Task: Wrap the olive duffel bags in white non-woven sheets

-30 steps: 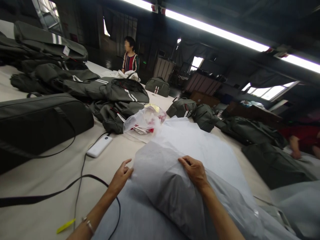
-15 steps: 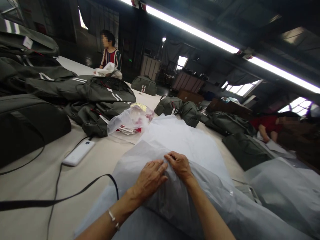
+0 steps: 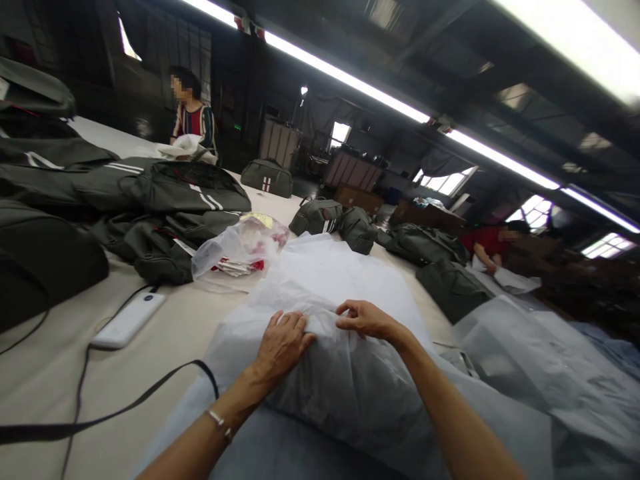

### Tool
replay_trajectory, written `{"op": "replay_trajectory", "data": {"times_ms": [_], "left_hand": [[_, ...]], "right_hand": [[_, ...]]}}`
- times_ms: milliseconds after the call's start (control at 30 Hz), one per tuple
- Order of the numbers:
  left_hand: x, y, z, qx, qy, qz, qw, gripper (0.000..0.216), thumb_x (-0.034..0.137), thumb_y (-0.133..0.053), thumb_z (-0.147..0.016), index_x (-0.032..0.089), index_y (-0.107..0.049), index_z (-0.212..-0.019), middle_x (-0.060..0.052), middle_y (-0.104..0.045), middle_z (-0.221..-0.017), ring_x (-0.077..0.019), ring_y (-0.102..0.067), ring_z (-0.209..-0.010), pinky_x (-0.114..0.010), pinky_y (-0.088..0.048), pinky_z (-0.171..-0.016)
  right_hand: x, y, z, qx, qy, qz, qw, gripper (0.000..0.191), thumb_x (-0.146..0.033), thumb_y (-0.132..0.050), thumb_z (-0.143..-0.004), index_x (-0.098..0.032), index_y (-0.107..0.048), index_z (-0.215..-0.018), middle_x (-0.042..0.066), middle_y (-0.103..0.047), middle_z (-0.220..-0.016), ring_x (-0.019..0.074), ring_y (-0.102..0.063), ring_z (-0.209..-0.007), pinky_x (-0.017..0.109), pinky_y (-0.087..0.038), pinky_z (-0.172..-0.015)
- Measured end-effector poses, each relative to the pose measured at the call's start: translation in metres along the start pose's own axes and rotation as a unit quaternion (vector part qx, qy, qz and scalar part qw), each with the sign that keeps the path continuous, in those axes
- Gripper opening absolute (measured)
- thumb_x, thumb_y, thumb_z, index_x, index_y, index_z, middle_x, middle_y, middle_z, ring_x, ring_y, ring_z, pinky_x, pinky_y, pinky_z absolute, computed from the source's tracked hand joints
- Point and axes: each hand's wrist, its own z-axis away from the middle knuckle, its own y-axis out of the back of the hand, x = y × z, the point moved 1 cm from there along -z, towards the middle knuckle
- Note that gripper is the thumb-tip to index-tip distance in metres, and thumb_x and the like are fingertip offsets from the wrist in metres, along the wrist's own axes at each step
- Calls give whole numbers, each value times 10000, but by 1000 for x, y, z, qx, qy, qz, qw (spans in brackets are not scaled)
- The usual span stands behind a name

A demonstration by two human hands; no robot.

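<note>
A translucent white plastic bag (image 3: 345,377) lies in front of me over something dark and bulky, whose shape is mostly hidden. My left hand (image 3: 284,343) rests flat on top of it, fingers stretched forward, with a bracelet on the wrist. Just to the right, my right hand (image 3: 369,320) hovers at the bag's upper fold, fingers half bent and the thumb apart from them. No plastic shows pinched between them. Beyond both hands spreads a stack of white plastic sheets or bags (image 3: 350,273).
Dark green bags (image 3: 195,187) crowd the left and back of the table. A clear bag of tags (image 3: 243,250), a white phone or power bank (image 3: 130,320) and a black strap (image 3: 150,400) lie left. More plastic (image 3: 540,360) lies right. Two people (image 3: 193,123) work farther off.
My right hand has loosened its pinch on the plastic and shifted right, apart from my left hand. My left hand has slid slightly left. The view has turned a little to the right.
</note>
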Motion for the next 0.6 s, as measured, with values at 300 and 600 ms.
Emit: {"op": "replay_trajectory", "data": {"times_ms": [300, 600], "left_hand": [[7, 1, 4, -3, 32, -21, 999, 312, 312, -581, -943, 158, -562, -1214, -91, -684, -1184, -251, -630, -1085, -503, -407, -1047], [12, 3, 3, -20, 45, -32, 998, 314, 290, -570, -947, 139, -561, -1222, -109, -679, -1186, -262, -632, -1075, -512, -409, -1049]], "right_hand": [[23, -16, 36, 72, 55, -21, 996, 429, -521, -608, -811, -215, -658, -1108, -61, -494, -632, 125, -445, -592, 264, -336, -577], [67, -26, 40, 371, 80, 182, 907, 383, -504, -532, -889, -204, -698, -1059, -7, -615, -655, 177, -589, -604, 304, -428, -603]]}}
